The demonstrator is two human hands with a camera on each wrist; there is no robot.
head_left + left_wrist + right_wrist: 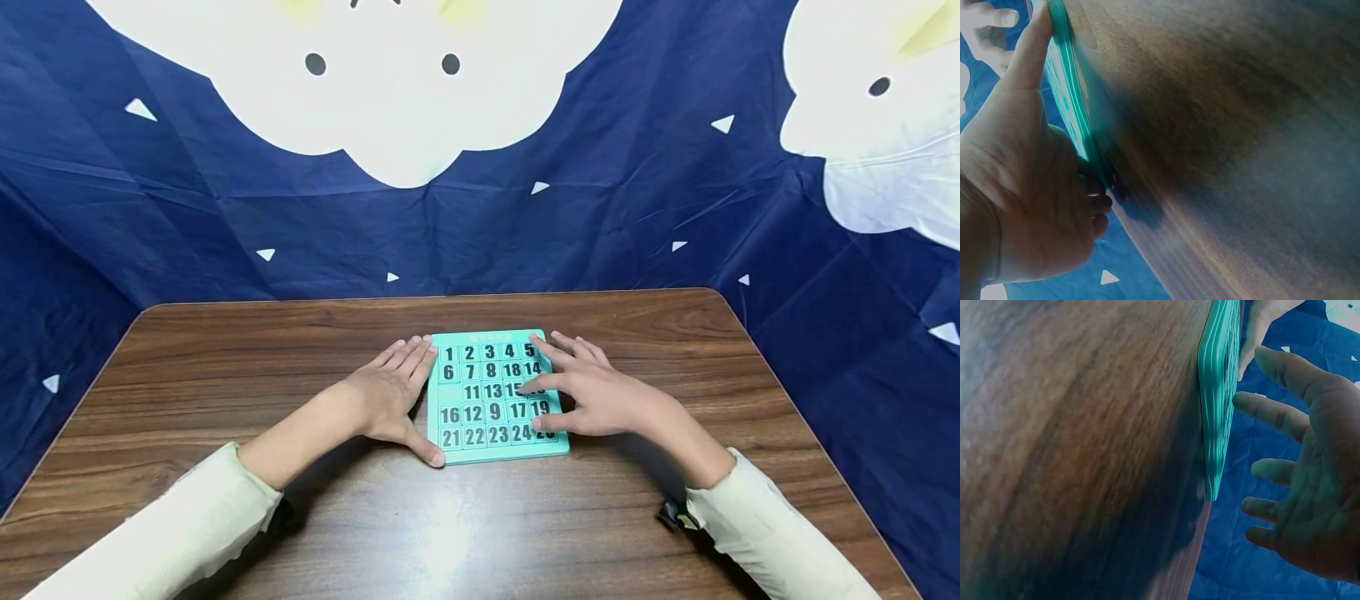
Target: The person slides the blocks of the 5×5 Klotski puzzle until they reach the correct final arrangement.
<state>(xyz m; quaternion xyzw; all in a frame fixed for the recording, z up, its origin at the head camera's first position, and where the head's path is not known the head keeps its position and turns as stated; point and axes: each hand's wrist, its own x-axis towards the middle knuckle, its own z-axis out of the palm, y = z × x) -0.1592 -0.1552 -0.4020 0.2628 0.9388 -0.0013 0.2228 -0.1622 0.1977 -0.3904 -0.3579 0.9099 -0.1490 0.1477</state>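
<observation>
A turquoise number sliding puzzle (492,390) lies flat on the table, with black-numbered tiles in rows and a gap at the left of the third row. Along its left edge rests my left hand (386,398), fingers nearly straight by the upper left corner and thumb touching the lower left corner. Spread over the puzzle's right side is my right hand (600,393), its index fingertip at the third row's right end and its thumb over the lower right tiles. Fingers partly hide those tiles. In the right wrist view, the index fingertip reaches the face of the puzzle (1213,412).
The brown wooden table (480,517) extends around the puzzle. Behind it and at the sides hangs a dark blue cloth (465,233) with white cloud shapes and small triangles. Pale sleeves (180,521) cover both forearms.
</observation>
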